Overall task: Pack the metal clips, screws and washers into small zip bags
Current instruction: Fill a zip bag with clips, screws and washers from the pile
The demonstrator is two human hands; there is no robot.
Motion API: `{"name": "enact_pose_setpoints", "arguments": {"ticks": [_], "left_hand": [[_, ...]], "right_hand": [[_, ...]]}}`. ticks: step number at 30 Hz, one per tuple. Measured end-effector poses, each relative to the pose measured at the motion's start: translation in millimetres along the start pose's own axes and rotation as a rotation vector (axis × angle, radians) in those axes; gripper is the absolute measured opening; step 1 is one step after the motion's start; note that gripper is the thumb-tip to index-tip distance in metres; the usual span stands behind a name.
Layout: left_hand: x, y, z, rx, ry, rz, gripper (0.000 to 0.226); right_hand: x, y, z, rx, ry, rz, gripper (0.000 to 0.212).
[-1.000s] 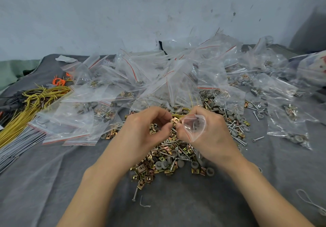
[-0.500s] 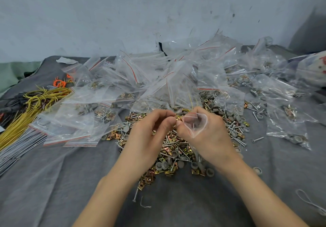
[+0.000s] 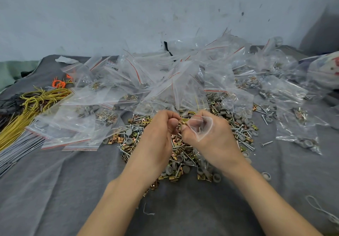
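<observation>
A loose pile of brass clips, screws and grey washers (image 3: pixel 185 155) lies on the grey cloth in front of me. Above it my right hand (image 3: pixel 212 138) holds a small clear zip bag (image 3: pixel 200 126) with its mouth spread wide, facing left. My left hand (image 3: pixel 157 135) pinches a brass metal clip (image 3: pixel 183 123) right at the bag's mouth, thumb and fingertips curled around it. Both hands meet over the pile's middle and hide part of it.
A heap of zip bags (image 3: pixel 165 81), some filled, covers the back and left of the cloth. More filled bags (image 3: pixel 297 125) lie at the right. Yellow wires (image 3: pixel 31 107) and grey ties (image 3: pixel 16 149) lie at the left. A wall stands behind.
My left hand has shifted slightly right and brought the clip up to the bag's mouth. The right hand keeps the bag held wide in nearly the same place.
</observation>
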State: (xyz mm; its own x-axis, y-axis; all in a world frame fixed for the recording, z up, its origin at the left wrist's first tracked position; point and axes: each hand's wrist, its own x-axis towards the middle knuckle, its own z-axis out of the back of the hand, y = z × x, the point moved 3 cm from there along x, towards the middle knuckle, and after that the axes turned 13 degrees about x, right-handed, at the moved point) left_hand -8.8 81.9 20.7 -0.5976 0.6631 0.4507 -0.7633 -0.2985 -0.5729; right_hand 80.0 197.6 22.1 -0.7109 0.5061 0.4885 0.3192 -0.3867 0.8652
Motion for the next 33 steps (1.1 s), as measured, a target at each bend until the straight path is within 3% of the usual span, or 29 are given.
{"name": "enact_pose_setpoints", "arguments": {"ticks": [4, 10, 21, 24, 26, 32, 33], "left_hand": [[-2, -1, -3, 0.095, -0.076, 0.042, 0.029], [-6, -10, 0, 0.194, -0.157, 0.000, 0.044], [-8, -11, -2, 0.171, -0.094, 0.006, 0.023], [-7, -11, -1, 0.188, -0.108, -0.003, 0.024], [-7, -10, 1, 0.195, -0.111, -0.004, 0.030], [-10, -5, 2, 0.219, -0.034, 0.047, 0.009], [-10, -6, 2, 0.176, -0.034, 0.065, 0.018]], "right_hand": [[3, -1, -4, 0.012, -0.057, -0.051, 0.038], [4, -4, -3, 0.014, -0.054, -0.051, 0.036], [-2, -6, 3, 0.021, 0.036, -0.039, 0.020], [-3, -6, 3, 0.002, 0.075, -0.031, 0.006], [-2, -5, 4, -0.027, 0.074, 0.009, 0.008], [-1, -4, 2, 0.004, 0.111, -0.008, 0.020], [0, -6, 2, -0.011, 0.106, -0.005, 0.020]]}}
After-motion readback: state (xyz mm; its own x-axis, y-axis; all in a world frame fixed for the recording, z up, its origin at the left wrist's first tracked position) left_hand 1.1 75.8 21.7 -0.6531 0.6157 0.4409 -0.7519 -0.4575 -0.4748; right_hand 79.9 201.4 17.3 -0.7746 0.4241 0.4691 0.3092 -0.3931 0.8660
